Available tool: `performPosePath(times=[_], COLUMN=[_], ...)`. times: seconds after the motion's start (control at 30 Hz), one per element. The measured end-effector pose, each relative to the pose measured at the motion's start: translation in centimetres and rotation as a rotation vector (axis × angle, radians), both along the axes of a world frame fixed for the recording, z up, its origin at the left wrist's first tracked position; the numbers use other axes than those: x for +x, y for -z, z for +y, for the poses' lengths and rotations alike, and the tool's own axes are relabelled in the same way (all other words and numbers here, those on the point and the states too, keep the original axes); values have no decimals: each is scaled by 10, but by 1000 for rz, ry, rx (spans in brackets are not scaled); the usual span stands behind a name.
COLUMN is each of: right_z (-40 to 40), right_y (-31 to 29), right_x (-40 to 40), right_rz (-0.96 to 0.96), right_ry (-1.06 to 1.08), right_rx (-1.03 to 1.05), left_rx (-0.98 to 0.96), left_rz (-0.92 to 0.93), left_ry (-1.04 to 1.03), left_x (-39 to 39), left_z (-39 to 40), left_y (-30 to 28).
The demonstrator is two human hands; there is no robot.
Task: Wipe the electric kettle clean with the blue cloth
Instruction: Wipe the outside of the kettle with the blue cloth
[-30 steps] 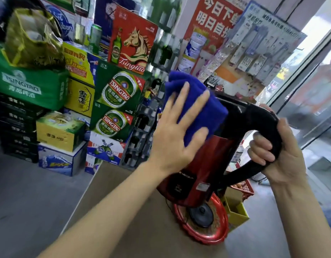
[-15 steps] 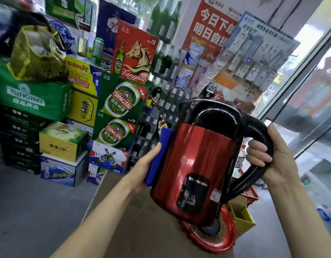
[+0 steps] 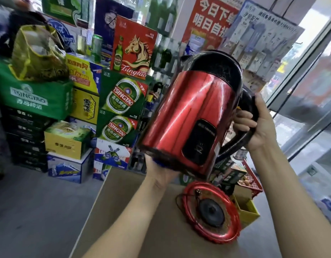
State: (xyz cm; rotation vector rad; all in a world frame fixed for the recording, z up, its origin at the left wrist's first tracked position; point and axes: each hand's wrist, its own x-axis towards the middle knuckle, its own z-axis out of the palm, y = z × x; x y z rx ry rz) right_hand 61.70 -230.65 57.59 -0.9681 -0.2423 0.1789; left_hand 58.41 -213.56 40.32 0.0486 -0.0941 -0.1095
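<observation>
A red electric kettle (image 3: 188, 112) with a black lid and handle hangs tilted in the air above the table. My right hand (image 3: 257, 123) grips its black handle on the right. My left hand (image 3: 159, 174) is pressed up against the kettle's bottom edge, and its fingers go out of sight behind the kettle. Only a thin strip of the blue cloth (image 3: 158, 162) shows between that hand and the kettle's base rim. The kettle's round red power base (image 3: 211, 211) lies on the brown table (image 3: 133, 220) below, with its cord beside it.
Stacked beer cases (image 3: 121, 101) fill the left and the back. A red basket (image 3: 252, 179) and a yellow box (image 3: 246, 209) sit past the table's far right corner. Glass doors (image 3: 309, 90) run along the right. Grey floor lies to the left of the table.
My left hand slid the cloth from the kettle's lid, down its side, to the bottom edge. My right hand raised the kettle higher and turned its red side toward me.
</observation>
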Motion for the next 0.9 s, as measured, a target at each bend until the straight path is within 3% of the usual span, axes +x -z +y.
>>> performPosePath(times=[0.07, 0.23, 0.5, 0.67, 0.73, 0.77, 0.87, 0.9], right_z=[-3, -2, 26, 28, 29, 31, 42, 45], right_y=[5, 10, 17, 27, 35, 40, 58, 62], right_x=[5, 2, -31, -47, -52, -56, -74, -80], right_rz=[-6, -103, -555, -621, -563, -527, -441, -428], right_ry=[106, 415, 616, 681, 701, 694, 602, 558], right_rx=[21, 49, -207, -303, -324, -318, -280, -286], left_rx=[24, -111, -96, 2, 199, 394, 1292, 1462], left_rz=[-64, 132, 239, 428, 475, 493, 368, 339], left_ry=[-35, -48, 50, -238, -414, -544, -970, -1047], left_x=[-18, -18, -25, -55, -69, -72, -67, -64], left_z=[-6, -13, -37, -25, -31, -37, -54, -53], left_y=[-9, -13, -12, -3, -6, -7, -1, 1])
